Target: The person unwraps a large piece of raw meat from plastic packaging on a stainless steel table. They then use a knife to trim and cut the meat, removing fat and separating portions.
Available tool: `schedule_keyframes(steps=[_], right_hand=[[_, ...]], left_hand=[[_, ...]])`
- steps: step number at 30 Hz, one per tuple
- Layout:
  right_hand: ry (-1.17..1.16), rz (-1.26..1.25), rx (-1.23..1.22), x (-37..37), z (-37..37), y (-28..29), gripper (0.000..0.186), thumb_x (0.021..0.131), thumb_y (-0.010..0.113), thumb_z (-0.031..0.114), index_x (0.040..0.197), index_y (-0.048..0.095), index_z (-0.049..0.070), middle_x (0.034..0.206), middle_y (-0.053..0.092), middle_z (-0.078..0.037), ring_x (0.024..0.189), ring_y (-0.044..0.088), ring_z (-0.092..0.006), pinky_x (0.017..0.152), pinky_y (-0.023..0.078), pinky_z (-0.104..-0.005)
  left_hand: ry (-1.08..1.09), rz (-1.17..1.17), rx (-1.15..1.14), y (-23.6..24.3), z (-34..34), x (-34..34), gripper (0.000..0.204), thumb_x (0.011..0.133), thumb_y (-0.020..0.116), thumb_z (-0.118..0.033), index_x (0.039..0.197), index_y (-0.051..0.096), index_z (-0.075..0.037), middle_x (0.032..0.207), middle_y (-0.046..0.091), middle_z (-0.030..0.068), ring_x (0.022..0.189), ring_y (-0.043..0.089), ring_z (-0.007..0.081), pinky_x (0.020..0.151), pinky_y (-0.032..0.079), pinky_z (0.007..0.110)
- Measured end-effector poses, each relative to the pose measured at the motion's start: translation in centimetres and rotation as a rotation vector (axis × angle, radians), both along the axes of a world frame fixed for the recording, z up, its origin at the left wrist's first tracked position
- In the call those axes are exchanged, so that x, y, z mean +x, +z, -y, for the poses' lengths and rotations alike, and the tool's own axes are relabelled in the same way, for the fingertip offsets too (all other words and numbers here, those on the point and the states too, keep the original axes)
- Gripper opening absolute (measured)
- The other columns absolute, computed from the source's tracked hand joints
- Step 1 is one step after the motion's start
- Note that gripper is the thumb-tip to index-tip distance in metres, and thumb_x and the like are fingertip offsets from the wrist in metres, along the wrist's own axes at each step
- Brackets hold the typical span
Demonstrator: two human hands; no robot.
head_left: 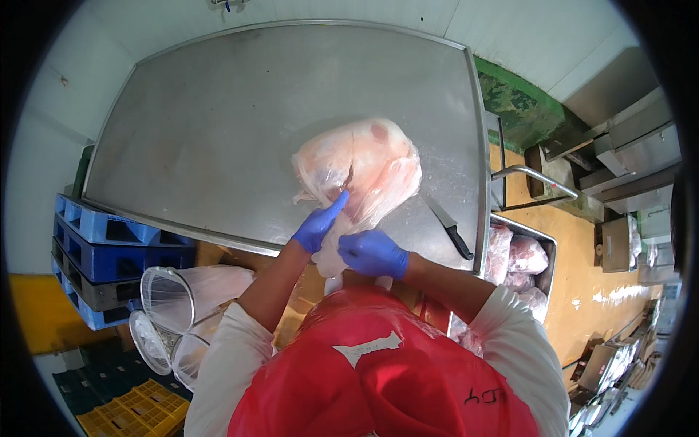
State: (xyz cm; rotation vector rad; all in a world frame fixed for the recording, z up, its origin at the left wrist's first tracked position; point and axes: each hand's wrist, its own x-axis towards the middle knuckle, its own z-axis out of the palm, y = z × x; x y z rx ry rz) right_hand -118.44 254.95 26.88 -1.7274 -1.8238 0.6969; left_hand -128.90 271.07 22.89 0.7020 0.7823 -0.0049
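Note:
A large pale piece of meat (378, 156), wrapped in clear plastic, lies on the steel table in front of me. The loose end of the plastic bag (331, 251) is drawn toward me over the table's near edge. My left hand (317, 229), in a blue glove, grips the plastic at the near left of the meat, its thumb reaching up against the wrapped surface. Also blue-gloved, my right hand (373, 253) is closed in a fist around the gathered plastic; its fingertips are hidden. To the right of the meat, a knife (450, 227) with a black handle rests on the table.
The steel table (218, 109) has a raised rim. A metal tub (551, 255) of bagged meat stands by its right end. At left are stacked blue and black pallets (109, 251), hoops with clear bags (169, 298) and yellow crates (135, 411). A metal rail (535, 172) juts out at right.

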Motion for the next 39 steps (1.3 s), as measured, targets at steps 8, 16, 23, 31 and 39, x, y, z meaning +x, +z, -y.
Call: schedule_keyframes(steps=[8, 16, 23, 31, 39], right_hand=[[-0.393, 0.29, 0.539, 9.8, -2.8, 0.7, 0.021, 0.087, 0.071, 0.019, 0.103, 0.067, 0.007, 0.104, 0.066, -0.017, 0.106, 0.063, -0.0394, 0.098, 0.048, -0.0507], [-0.508, 0.286, 0.065, 11.5, 2.7, -7.2, 0.011, 0.093, 0.063, 0.017, 0.099, 0.058, 0.009, 0.092, 0.07, -0.022, 0.085, 0.068, -0.0451, 0.082, 0.053, -0.055], [-0.505, -0.38, -0.309, 2.5, 10.9, -10.8, 0.013, 0.095, 0.065, 0.016, 0.096, 0.064, 0.003, 0.077, 0.068, -0.018, 0.069, 0.068, -0.0322, 0.068, 0.056, -0.0403], [-1.244, -0.511, 0.212, 7.4, 7.2, -18.4, 0.023, 0.097, 0.063, 0.015, 0.116, 0.063, 0.003, 0.098, 0.067, -0.009, 0.087, 0.063, -0.0177, 0.081, 0.052, -0.032], [-1.316, -1.717, -0.205, 8.7, 2.3, -17.2, 0.025, 0.103, 0.052, 0.03, 0.111, 0.066, 0.011, 0.093, 0.067, -0.007, 0.078, 0.062, -0.0196, 0.066, 0.051, -0.0357]], left_hand=[[0.298, 0.243, 0.323, 3.2, -4.0, -6.0, 0.028, 0.095, 0.069, -0.016, 0.115, 0.07, 0.005, 0.099, 0.072, 0.0081, 0.077, 0.069, 0.017, 0.072, 0.058, 0.032], [0.305, -0.038, 0.484, 0.4, -0.3, -11.7, 0.03, 0.094, 0.071, -0.015, 0.119, 0.07, 0.001, 0.097, 0.07, 0.0042, 0.085, 0.067, 0.0156, 0.076, 0.056, 0.031], [0.191, -0.304, 0.704, -11.1, -1.2, -19.4, 0.037, 0.089, 0.07, -0.01, 0.123, 0.064, 0.003, 0.104, 0.069, 0.007, 0.091, 0.066, 0.0151, 0.081, 0.055, 0.032], [0.088, -0.043, 0.662, -7.1, -1.4, -8.0, 0.088, 0.091, 0.08, -0.037, 0.156, 0.034, 0.001, 0.142, 0.056, 0.0157, 0.127, 0.057, 0.0254, 0.107, 0.048, 0.036], [-0.007, 0.103, 0.07, -5.7, -0.2, -6.2, 0.058, 0.094, 0.075, -0.041, 0.132, 0.063, 0.002, 0.115, 0.069, 0.01, 0.093, 0.069, 0.0193, 0.084, 0.057, 0.034]])
